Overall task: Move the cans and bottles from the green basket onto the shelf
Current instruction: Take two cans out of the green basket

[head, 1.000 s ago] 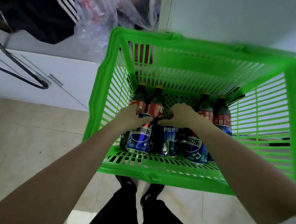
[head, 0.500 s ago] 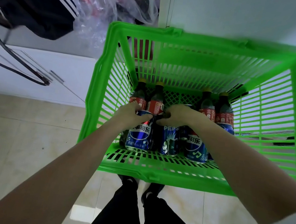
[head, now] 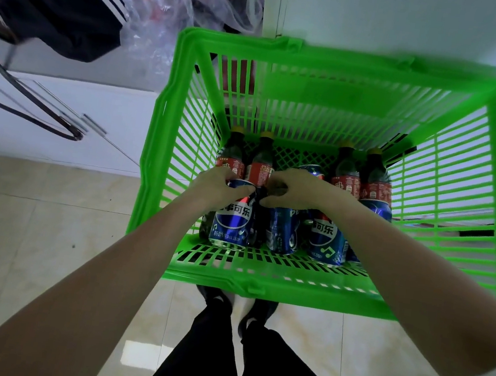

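Note:
A green slatted basket [head: 259,287] holds several blue Pepsi cans along its near side and several dark bottles with red labels and yellow caps along the far side. My left hand [head: 219,184] grips the top of the leftmost can [head: 231,223]. Beside it, my right hand [head: 295,191] is closed over the top of the second can [head: 281,233]. A third can [head: 326,242] stands to the right, under my right forearm. Two bottles [head: 260,166] show behind my left hand, and two more bottles [head: 375,182] at the far right.
A white ledge [head: 60,119] runs left of the basket, with a dark cable [head: 30,108] on it. A black striped garment [head: 59,5] and a clear plastic bag [head: 170,4] hang above. Beige floor tiles [head: 28,238] and my dark-trousered legs [head: 218,357] lie below.
The view has shifted slightly, so the basket sits a little lower in frame. Both hands stay on the can tops and have closed tighter around them.

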